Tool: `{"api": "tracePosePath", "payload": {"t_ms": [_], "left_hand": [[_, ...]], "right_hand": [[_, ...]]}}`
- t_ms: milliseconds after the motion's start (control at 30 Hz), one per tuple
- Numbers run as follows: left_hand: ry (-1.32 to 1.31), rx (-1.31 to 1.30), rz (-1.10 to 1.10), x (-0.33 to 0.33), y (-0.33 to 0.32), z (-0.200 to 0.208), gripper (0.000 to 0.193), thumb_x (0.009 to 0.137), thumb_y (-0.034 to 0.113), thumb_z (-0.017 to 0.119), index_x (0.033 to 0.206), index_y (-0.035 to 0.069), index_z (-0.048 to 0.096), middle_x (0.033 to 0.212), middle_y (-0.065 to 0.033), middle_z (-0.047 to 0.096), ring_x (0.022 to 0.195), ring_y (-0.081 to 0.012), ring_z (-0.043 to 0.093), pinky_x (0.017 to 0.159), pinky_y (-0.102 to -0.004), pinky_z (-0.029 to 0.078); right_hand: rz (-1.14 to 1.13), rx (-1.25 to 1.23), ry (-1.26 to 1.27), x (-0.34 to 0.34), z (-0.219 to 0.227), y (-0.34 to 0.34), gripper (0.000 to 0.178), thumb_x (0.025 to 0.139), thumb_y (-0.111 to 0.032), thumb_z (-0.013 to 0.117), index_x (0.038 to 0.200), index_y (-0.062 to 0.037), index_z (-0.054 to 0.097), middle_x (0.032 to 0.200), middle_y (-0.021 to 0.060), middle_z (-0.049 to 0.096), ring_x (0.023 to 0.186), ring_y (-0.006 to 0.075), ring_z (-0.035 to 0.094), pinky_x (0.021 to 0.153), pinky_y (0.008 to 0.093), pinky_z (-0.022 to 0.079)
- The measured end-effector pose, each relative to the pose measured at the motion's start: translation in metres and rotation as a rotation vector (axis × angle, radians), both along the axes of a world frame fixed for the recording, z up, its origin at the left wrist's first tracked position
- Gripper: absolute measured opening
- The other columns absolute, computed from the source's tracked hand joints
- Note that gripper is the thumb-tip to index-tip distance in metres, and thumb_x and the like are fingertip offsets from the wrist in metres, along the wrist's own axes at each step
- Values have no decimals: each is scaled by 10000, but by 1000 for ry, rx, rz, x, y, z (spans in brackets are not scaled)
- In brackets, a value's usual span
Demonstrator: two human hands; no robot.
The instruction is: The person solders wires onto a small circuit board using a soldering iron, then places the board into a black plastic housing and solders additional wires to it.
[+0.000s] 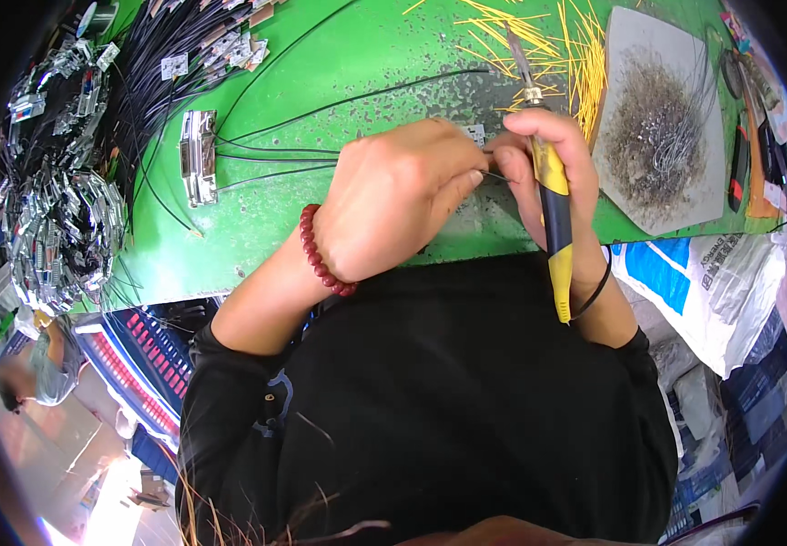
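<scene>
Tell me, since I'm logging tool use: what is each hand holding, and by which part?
The right hand holds a soldering iron by its yellow-and-blue handle, tip pointing away. The left hand pinches a thin black wire near its end.

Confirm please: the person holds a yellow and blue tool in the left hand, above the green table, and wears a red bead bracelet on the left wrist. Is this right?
Not quite. The head view shows the yellow and blue tool in the right hand, not the left hand. The rest holds: it is above the green table, and the red bead bracelet is on the left wrist.
</scene>
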State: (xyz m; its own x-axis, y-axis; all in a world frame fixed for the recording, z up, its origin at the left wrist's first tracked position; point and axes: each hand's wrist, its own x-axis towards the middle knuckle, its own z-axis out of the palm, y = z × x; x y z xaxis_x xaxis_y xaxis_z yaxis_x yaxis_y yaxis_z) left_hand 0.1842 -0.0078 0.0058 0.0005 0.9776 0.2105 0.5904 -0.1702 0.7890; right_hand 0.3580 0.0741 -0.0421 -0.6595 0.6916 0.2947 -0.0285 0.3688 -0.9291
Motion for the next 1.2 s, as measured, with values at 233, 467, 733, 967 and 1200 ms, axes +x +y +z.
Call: {"api": "tracePosePath", "payload": {"t_ms": [233,467,733,967,1200], "left_hand": [[134,-64,80,3,-2,-7,55,794,62,676,846,56,659,794,-86,629,715,-287,629,595,-365,504],[70,36,108,13,1,-7,86,760,-7,696,830,17,652,768,-108,633,701,-273,622,603,-336,497],[-10,57,150,17,-2,-13,77,763,-18,692,802,17,636,731,-101,611,645,-250,585,570,-318,468],[-54,66,132,19,-4,-14,88,756,-34,700,806,15,647,725,-88,603,617,-222,567,536,-306,447],[67,128,140,17,-1,-25,128,712,-14,706,806,35,635,813,-97,625,744,-283,620,633,-355,517]], "right_hand": [[-136,89,87,9,9,-4,365,804,87,684,1128,-3,544,888,111,683,810,151,688,700,261,550],[-122,27,92,7,5,-9,386,794,98,684,1135,-10,538,838,102,681,756,131,670,672,256,545],[-163,95,156,13,-1,-13,389,797,111,678,1132,11,509,915,138,689,837,187,706,730,282,565],[-181,67,167,10,1,-14,351,807,108,669,1120,22,536,938,129,660,841,194,709,727,282,571],[-180,-17,112,24,3,-7,252,914,-74,621,1144,14,565,919,117,681,800,165,691,683,252,530]]}}
